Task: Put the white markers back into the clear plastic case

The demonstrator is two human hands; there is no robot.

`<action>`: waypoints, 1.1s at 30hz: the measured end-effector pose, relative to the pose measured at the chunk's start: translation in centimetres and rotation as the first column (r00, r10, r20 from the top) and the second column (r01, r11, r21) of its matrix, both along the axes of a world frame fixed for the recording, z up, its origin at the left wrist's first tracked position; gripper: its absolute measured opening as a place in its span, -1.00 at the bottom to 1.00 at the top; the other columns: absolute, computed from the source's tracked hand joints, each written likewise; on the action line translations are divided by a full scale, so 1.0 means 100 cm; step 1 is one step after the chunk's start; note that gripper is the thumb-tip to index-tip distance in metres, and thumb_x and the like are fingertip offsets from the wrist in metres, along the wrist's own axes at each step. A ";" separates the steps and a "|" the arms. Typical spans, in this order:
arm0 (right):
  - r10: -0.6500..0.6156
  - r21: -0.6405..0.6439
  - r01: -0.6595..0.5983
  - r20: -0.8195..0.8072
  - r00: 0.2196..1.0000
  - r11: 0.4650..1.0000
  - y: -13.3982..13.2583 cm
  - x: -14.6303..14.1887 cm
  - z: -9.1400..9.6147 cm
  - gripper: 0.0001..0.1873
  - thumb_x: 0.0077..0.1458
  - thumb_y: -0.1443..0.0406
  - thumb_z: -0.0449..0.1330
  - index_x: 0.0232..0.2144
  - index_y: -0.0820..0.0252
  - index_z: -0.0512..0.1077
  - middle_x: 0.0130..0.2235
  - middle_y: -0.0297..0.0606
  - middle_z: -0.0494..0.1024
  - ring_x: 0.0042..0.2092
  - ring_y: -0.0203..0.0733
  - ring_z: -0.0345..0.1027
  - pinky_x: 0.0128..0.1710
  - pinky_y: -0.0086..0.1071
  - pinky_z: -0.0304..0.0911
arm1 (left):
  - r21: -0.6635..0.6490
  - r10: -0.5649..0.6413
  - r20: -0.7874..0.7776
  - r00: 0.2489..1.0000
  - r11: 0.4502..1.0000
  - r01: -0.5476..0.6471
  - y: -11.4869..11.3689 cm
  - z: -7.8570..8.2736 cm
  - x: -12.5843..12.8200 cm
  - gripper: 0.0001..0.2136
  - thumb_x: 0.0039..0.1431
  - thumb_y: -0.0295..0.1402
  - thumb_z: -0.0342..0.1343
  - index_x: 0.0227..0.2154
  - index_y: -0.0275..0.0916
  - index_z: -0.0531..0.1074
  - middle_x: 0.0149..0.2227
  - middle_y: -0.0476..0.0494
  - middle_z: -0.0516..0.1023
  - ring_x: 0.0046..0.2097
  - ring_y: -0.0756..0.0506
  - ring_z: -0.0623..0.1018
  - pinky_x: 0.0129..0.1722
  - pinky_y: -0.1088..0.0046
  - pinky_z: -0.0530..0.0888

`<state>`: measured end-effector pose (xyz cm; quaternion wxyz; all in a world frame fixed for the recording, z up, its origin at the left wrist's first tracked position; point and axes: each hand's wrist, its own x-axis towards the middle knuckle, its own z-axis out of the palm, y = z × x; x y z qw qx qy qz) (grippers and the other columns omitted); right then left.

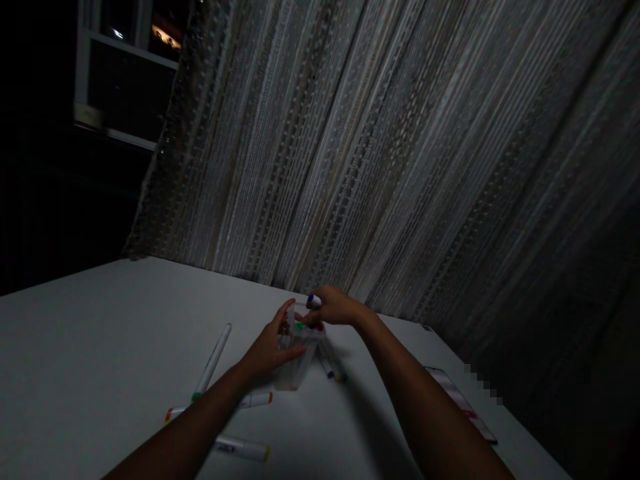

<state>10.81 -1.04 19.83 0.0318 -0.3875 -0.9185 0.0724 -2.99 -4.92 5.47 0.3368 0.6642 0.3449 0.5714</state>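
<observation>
My left hand (267, 348) is wrapped around the near left side of a clear plastic box (299, 368) that stands on the table, thumb across its front. Over the box's rim is my right hand (336, 307), fingers closed on a white marker (314, 301) with a dark blue end. Green and pink-red ends (300, 326) show inside the top of the box. Just right of the box lie markers with purple and green ends (329, 367), partly hidden by it. Dim light blurs the right fingertips.
On the white table (125, 347), a green-ended marker (213, 363) lies to the left. An orange-ended marker (257, 399) and a yellow-ended marker (243, 448) lie partly behind my left forearm. A phone (463, 407) rests near the right edge. A patterned curtain (325, 147) hangs behind.
</observation>
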 end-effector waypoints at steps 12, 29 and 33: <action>-0.021 0.156 0.027 -0.039 0.999 0.987 0.009 0.004 -0.003 -0.72 0.02 0.14 0.14 -0.40 0.27 0.47 -0.44 -0.26 0.51 -0.37 -0.25 0.36 -0.42 -0.47 0.12 | -0.011 0.018 0.012 1.000 1.000 -0.018 0.000 0.000 0.001 -0.12 -0.14 -0.23 0.25 0.18 -0.24 -0.15 -0.02 -0.24 0.34 -0.05 -0.16 0.41 -0.01 0.27 0.30; -0.141 0.327 0.096 0.117 0.983 0.940 -0.005 -0.014 -0.012 -0.71 -0.01 0.18 0.11 -0.26 0.20 0.44 -0.25 -0.12 0.53 -0.16 -0.09 0.38 -0.29 -0.39 0.18 | 0.013 0.024 0.001 1.000 1.000 -0.024 0.006 -0.005 0.000 -0.11 -0.11 -0.21 0.24 0.20 -0.26 -0.20 0.02 -0.28 0.33 -0.05 -0.16 0.41 -0.04 0.29 0.32; -0.088 0.349 0.034 0.140 0.986 0.936 -0.007 -0.018 -0.012 -0.69 0.00 0.19 0.07 -0.20 0.17 0.42 -0.22 -0.14 0.52 -0.15 -0.08 0.38 -0.26 -0.36 0.19 | 0.032 0.028 0.003 1.000 0.999 -0.028 0.003 -0.001 0.001 -0.13 -0.12 -0.23 0.24 0.18 -0.30 -0.16 0.07 -0.32 0.28 0.02 -0.18 0.36 -0.01 0.29 0.30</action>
